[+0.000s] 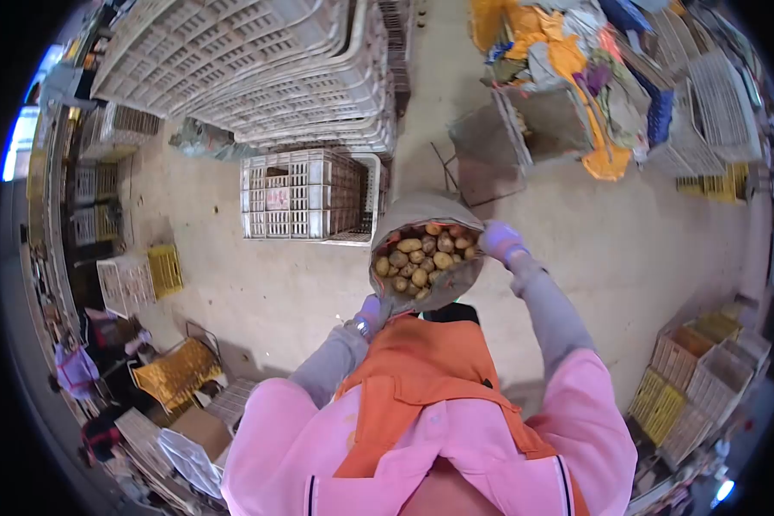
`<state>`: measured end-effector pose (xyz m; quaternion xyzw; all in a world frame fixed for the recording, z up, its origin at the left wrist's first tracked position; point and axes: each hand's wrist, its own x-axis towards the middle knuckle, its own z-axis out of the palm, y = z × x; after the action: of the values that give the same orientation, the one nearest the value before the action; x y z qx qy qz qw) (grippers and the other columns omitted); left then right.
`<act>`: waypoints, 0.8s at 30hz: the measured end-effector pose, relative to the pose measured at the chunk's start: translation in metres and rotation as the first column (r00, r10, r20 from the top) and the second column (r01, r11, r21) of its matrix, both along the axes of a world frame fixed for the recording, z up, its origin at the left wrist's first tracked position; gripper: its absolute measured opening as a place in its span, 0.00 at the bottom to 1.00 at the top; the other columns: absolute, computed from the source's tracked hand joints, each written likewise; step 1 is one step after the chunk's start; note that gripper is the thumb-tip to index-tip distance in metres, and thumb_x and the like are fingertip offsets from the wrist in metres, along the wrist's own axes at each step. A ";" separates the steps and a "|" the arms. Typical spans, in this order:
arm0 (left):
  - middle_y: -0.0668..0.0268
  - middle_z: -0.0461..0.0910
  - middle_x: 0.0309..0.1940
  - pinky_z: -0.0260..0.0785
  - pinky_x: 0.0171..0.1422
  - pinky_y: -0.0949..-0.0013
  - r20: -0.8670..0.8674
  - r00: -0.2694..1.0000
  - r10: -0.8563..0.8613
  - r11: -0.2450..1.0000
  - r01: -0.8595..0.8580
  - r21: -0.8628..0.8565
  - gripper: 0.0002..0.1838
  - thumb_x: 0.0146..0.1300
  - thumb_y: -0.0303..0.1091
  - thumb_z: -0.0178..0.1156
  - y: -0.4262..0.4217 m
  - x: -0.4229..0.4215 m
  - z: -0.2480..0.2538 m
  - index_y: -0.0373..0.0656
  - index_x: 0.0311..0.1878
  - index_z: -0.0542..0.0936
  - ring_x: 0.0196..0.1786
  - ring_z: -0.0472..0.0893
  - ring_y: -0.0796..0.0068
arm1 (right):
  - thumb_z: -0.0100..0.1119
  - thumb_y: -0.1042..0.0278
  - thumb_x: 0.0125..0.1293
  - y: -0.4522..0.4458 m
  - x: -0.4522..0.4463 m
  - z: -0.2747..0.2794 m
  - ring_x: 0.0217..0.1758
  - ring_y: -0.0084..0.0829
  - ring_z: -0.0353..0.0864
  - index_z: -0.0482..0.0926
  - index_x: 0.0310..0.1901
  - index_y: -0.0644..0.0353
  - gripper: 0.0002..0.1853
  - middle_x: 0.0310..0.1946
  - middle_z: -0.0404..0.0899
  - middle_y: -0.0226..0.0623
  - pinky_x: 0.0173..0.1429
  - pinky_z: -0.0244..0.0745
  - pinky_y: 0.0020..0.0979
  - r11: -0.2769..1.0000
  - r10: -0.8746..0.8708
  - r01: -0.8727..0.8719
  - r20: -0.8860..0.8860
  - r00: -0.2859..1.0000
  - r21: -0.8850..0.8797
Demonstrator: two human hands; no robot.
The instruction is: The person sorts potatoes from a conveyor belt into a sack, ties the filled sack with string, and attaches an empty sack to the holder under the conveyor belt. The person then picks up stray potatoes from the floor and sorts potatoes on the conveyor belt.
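Observation:
A grey sack (426, 206) hangs open in front of my orange apron, with many potatoes (426, 258) showing inside its mouth. My right hand (501, 242), in a purple glove, is closed on the right side of the sack's rim. On the near left side, my left hand (370, 315), also gloved in purple, grips the rim; its fingers are partly hidden by the sack. Just left of the sack, a white slatted crate (284, 198) rests on the floor with its open side facing the sack.
Tall stacked white crates (292, 69) stand beyond the single crate. At the upper right, a grey bin (555, 129) sits near a pile of orange and coloured sacks (568, 52). More crates (697, 378) are at the right, and a yellow crate (165, 271) at the left.

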<state>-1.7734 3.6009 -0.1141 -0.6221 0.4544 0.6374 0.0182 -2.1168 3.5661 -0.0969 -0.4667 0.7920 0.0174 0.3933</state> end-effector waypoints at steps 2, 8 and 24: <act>0.60 0.82 0.34 0.71 0.40 0.62 0.133 0.923 -0.360 0.930 0.344 0.132 0.22 0.61 0.44 0.54 -0.022 0.000 -0.034 0.30 0.44 0.78 0.35 0.79 0.67 | 0.53 0.62 0.55 -0.056 0.031 -0.027 0.48 0.47 0.80 0.82 0.40 0.60 0.15 0.42 0.81 0.48 0.53 0.74 0.41 0.968 0.213 -0.201 -0.073 0.974 0.151; 0.61 0.81 0.24 0.72 0.30 0.64 0.057 0.989 -0.135 0.985 0.140 -0.100 0.20 0.64 0.49 0.51 -0.025 0.070 -0.120 0.40 0.36 0.81 0.26 0.79 0.64 | 0.54 0.61 0.54 -0.106 0.058 -0.131 0.50 0.52 0.77 0.79 0.45 0.61 0.18 0.44 0.78 0.54 0.54 0.72 0.44 0.979 0.180 -0.199 0.297 0.938 0.034; 0.65 0.81 0.25 0.63 0.20 0.77 0.365 0.521 0.771 0.541 -0.839 0.056 0.13 0.62 0.42 0.59 -0.028 0.017 -0.016 0.41 0.38 0.80 0.19 0.76 0.79 | 0.62 0.63 0.54 -0.196 0.005 -0.040 0.37 0.38 0.82 0.79 0.44 0.59 0.16 0.33 0.82 0.43 0.43 0.75 0.38 0.803 0.565 -0.594 0.258 0.784 0.048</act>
<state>-1.7566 3.5731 -0.1302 -0.8433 0.0284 0.5175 -0.1424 -2.1115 3.3705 -0.1367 -0.6604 0.5560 0.1330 0.4869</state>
